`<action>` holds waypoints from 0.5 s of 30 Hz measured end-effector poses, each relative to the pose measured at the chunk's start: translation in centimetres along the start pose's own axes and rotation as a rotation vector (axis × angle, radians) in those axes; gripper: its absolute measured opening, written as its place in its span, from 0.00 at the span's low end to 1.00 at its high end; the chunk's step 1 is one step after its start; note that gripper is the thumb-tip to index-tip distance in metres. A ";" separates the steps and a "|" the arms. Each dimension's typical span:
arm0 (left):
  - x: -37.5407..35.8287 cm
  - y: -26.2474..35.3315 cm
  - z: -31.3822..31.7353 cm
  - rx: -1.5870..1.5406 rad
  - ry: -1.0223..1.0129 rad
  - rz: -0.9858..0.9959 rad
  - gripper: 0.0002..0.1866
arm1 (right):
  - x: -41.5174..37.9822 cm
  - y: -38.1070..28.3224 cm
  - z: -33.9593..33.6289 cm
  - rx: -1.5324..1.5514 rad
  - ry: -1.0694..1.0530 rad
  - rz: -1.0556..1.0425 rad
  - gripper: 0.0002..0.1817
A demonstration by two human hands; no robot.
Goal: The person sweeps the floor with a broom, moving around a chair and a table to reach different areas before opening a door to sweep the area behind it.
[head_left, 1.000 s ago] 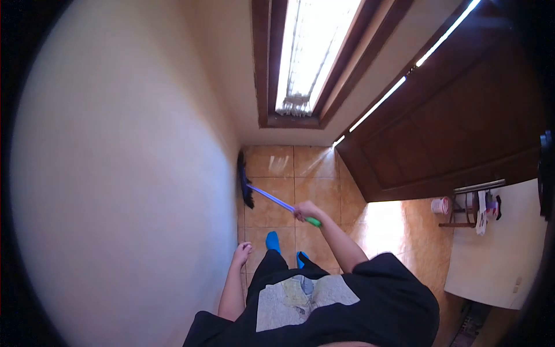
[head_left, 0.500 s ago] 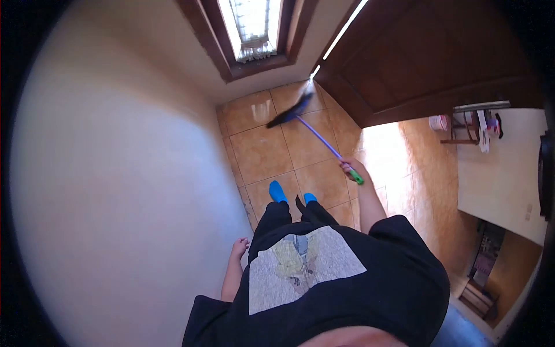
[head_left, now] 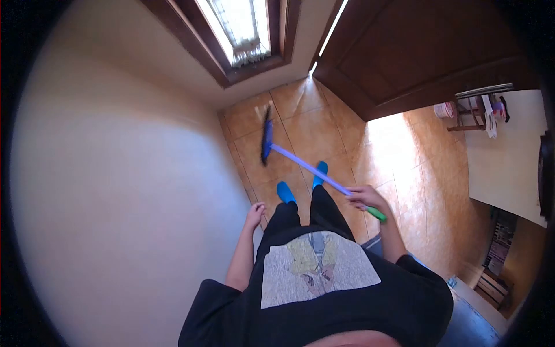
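My right hand (head_left: 366, 198) grips the broom (head_left: 309, 168) near its green handle end. The purple stick slants up and left to a blue head with dark bristles, which stands over the tiled floor (head_left: 312, 130) close to the left wall. My left hand (head_left: 256, 213) hangs beside that wall, with its fingers curled and no object visible in them. Both my feet, in blue socks, are on the tiles between the broom head and my body.
A white wall (head_left: 133, 191) runs along the left. Ahead are a curtained window (head_left: 245, 34) and a brown wooden door (head_left: 428, 52). To the right stand a wooden rack (head_left: 469, 113) and a pink-white bucket (head_left: 443, 110). A blue surface (head_left: 462, 318) lies at lower right.
The broom head has swung left and nearer to me, away from the door corner. My right hand has come closer to my body. One foot has stepped forward, and my left hand is slightly higher.
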State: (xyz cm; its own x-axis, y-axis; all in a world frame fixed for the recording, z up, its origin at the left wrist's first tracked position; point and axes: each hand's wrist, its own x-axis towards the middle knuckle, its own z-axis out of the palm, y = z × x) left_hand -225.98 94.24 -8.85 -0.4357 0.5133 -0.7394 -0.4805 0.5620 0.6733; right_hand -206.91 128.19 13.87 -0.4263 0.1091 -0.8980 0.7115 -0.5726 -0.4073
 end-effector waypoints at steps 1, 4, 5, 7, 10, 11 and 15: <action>0.3 -0.5 0.4 -0.011 -0.003 -0.011 0.14 | 3.9 0.0 0.7 -0.038 -0.123 0.000 0.17; -0.7 -0.6 1.3 0.132 0.000 -0.033 0.14 | 13.7 -2.6 6.9 -0.223 -0.162 -0.111 0.13; -0.6 -1.9 1.1 0.238 0.013 -0.022 0.14 | 19.2 -1.6 7.4 -0.231 -0.231 -0.177 0.15; -2.6 -2.6 1.5 0.165 0.059 -0.096 0.15 | 22.5 -3.3 8.8 -0.123 -0.175 -0.123 0.14; -5.1 -2.9 1.5 0.035 0.106 -0.200 0.14 | 25.6 -5.3 5.3 0.117 -0.241 -0.042 0.12; -5.5 -3.5 1.3 0.045 0.103 -0.204 0.14 | 25.7 -5.5 3.7 0.129 -0.240 -0.041 0.12; -8.0 -3.4 1.8 -0.004 0.100 -0.464 0.14 | 24.9 -5.0 -5.3 0.319 -0.280 -0.046 0.10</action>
State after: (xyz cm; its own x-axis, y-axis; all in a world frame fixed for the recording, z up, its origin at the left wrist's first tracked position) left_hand -219.49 89.45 -5.24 -0.2457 0.1431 -0.9587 -0.6443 0.7148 0.2718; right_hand -218.14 138.04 -7.34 -0.6202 -0.0593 -0.7822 0.4982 -0.8000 -0.3344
